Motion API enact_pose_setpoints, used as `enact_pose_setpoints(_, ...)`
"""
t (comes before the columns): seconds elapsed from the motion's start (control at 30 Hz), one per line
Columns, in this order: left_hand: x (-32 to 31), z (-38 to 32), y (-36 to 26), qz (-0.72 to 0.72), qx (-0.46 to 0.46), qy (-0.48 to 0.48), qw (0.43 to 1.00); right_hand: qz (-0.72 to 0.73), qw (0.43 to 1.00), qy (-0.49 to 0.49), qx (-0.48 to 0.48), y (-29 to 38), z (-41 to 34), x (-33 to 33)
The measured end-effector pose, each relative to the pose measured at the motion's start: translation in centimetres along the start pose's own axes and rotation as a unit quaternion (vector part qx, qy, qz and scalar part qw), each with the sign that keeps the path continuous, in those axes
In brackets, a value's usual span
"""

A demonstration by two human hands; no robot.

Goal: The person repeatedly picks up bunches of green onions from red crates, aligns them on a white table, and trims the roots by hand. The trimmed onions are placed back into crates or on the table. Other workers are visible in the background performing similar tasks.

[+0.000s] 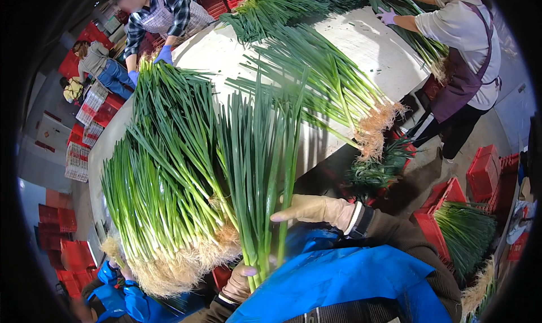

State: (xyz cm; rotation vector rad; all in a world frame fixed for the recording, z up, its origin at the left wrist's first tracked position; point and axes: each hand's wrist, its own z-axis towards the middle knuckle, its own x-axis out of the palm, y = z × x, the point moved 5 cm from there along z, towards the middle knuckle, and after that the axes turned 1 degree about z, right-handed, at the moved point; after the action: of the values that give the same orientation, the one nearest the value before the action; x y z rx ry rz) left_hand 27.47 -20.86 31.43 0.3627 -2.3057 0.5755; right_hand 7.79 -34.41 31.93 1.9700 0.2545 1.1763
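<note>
Upright against my blue apron stands a bunch of green onions (254, 153), leaves up. Low on its stalks, my left hand (239, 280) in a pale glove is closed round the bunch. Higher up, my right hand (317, 211), also gloved, has thumb and finger round a leafy stalk at the bunch's right side. The roots of the held bunch are hidden. To the left lies a large heap of green onions (165, 196) with pale roots towards me. Beyond my hands, a looser pile of green onions (338, 82) lies on the white table (364, 39), its roots over the right edge.
Across the table a person in a checked shirt (165, 14) holds onions in purple gloves; at right another person in a purple apron (461, 77) handles more. A co-worker in blue sleeves (127, 297) is at lower left. Red crates (438, 234) stand at right, others at left.
</note>
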Motion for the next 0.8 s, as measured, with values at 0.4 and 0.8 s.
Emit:
enact_pose_setpoints(0.4,1.9,0.8,0.6,0.027,0.040,-0.009,0.999,-0.077,0.990,-0.108,0.039,3.3,-2.8,-3.9)
enact_pose_setpoints(0.8,-0.2,7.2,-1.3,0.057,0.075,-0.056,0.994,-0.003,0.975,-0.218,0.035,1.8,0.5,-10.2)
